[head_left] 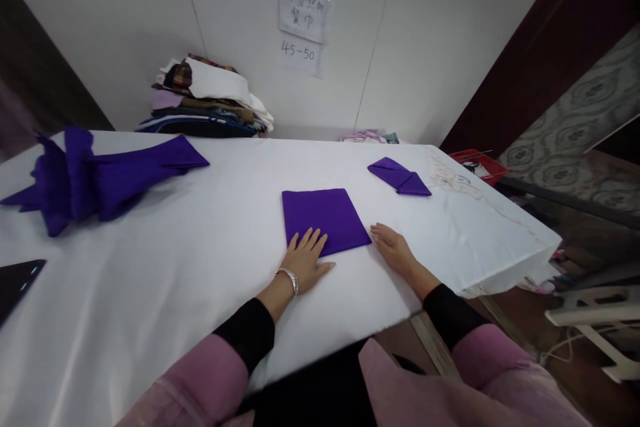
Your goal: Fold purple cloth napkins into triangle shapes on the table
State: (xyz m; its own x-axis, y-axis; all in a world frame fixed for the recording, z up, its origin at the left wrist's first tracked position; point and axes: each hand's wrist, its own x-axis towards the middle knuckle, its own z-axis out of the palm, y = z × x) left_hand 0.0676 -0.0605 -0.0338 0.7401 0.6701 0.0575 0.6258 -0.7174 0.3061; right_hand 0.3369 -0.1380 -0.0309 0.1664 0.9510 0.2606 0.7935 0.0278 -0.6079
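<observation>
A purple cloth napkin (pixel 325 217), folded into a flat square, lies on the white-covered table (pixel 200 280) in front of me. My left hand (pixel 305 259) rests with spread fingers on the napkin's near left corner, its palm and thumb over the tablecloth. A bracelet circles that wrist. Beside the near right corner is my right hand (pixel 394 250), fingers stretched out and holding nothing; whether its fingertips touch the napkin edge I cannot tell. Farther right lies another purple napkin (pixel 397 175), folded into a narrow pointed shape.
Loose purple napkins (pixel 100 177) are heaped at the far left. A dark flat object (pixel 17 283) lies at the left edge. Folded clothes (pixel 210 97) are stacked by the wall under a paper sign (pixel 303 13). A red basket (pixel 480 165) stands beyond the table's right end.
</observation>
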